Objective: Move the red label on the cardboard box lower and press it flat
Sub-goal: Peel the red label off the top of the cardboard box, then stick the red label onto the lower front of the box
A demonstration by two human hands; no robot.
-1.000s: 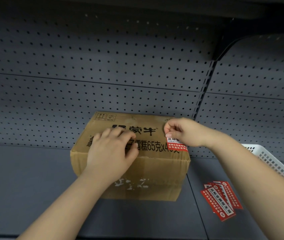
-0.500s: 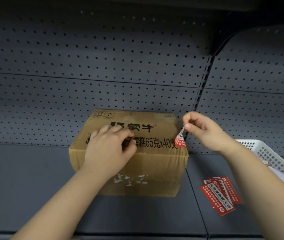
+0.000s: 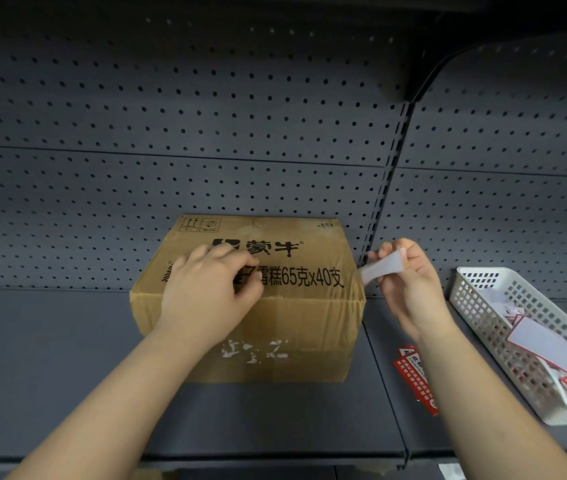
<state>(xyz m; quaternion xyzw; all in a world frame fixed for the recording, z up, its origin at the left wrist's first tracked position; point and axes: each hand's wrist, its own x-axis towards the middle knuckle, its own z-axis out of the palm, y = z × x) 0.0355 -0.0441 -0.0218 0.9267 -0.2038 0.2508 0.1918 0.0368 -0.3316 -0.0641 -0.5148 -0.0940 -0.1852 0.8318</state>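
Observation:
A brown cardboard box [image 3: 309, 327] with black printed characters sits on the grey shelf against the pegboard. My left hand [image 3: 211, 292] lies flat on its top, fingers curled, holding it down. My right hand [image 3: 410, 289] is just off the box's right top corner and pinches the label [image 3: 380, 270] between thumb and fingers. The label is peeled clear of the box and shows its pale back side, its lower end near the box's right edge. White torn patches mark the box's front face.
Several loose red labels [image 3: 413, 379] lie on the shelf [image 3: 67, 358] right of the box, partly under my right forearm. A white plastic basket [image 3: 483, 306] with paper backings stands at the far right. Grey pegboard [image 3: 206, 133] backs the shelf.
My right hand peeled the red label off the box's top right corner and drew it to the right, off the box. The left hand stayed on the box top.

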